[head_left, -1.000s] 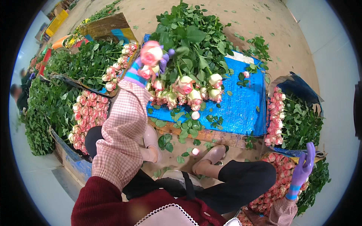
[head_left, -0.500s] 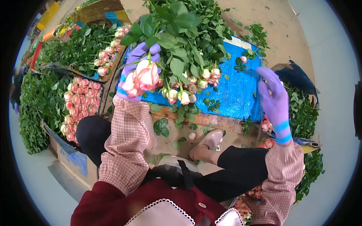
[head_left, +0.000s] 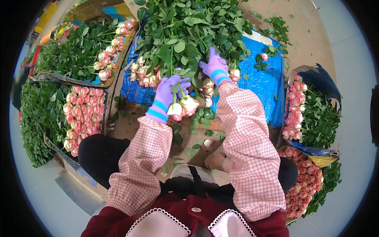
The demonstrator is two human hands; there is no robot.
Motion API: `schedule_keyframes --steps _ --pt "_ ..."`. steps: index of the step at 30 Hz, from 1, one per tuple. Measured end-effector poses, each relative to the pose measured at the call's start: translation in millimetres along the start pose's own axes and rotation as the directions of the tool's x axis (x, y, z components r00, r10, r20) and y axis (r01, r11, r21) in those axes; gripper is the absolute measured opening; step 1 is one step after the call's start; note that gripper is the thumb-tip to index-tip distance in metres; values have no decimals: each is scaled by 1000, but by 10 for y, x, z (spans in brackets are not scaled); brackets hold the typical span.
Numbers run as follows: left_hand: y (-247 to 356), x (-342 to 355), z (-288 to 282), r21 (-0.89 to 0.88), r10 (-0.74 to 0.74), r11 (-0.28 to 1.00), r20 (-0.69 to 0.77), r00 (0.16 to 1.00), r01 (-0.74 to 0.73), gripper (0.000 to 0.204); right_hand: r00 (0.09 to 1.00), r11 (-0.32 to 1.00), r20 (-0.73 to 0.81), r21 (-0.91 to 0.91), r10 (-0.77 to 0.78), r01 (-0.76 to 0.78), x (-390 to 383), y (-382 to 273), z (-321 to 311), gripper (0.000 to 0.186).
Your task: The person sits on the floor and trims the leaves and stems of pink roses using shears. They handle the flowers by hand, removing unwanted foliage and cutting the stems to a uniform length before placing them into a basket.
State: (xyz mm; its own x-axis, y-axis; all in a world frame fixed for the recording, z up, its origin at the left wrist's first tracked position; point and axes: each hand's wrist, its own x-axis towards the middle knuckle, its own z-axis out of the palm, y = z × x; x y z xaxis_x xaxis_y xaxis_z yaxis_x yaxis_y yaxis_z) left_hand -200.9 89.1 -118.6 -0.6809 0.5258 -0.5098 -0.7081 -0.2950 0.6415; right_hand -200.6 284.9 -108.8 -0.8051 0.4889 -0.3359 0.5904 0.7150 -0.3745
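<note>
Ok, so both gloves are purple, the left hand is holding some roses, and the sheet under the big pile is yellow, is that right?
Not quite: the sheet under the big pile is blue, not yellow, as the head view shows. The rest stands: both gloves are purple, and the left hand is holding some roses.

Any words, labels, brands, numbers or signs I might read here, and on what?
None can be read.
Right hand: a small dark mark on the glove's back, too small to read.
Blue sheet: no legible lettering.
</note>
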Motion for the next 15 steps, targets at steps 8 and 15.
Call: schedule_keyframes --steps 8,15 --pt "-461 335 231 373 33 924 -286 958 80 24 984 990 114 -55 138 -132 0 50 30 58" --pt "-651 438 208 -48 118 991 -151 982 -126 18 969 973 108 -48 -220 226 176 163 236 42"
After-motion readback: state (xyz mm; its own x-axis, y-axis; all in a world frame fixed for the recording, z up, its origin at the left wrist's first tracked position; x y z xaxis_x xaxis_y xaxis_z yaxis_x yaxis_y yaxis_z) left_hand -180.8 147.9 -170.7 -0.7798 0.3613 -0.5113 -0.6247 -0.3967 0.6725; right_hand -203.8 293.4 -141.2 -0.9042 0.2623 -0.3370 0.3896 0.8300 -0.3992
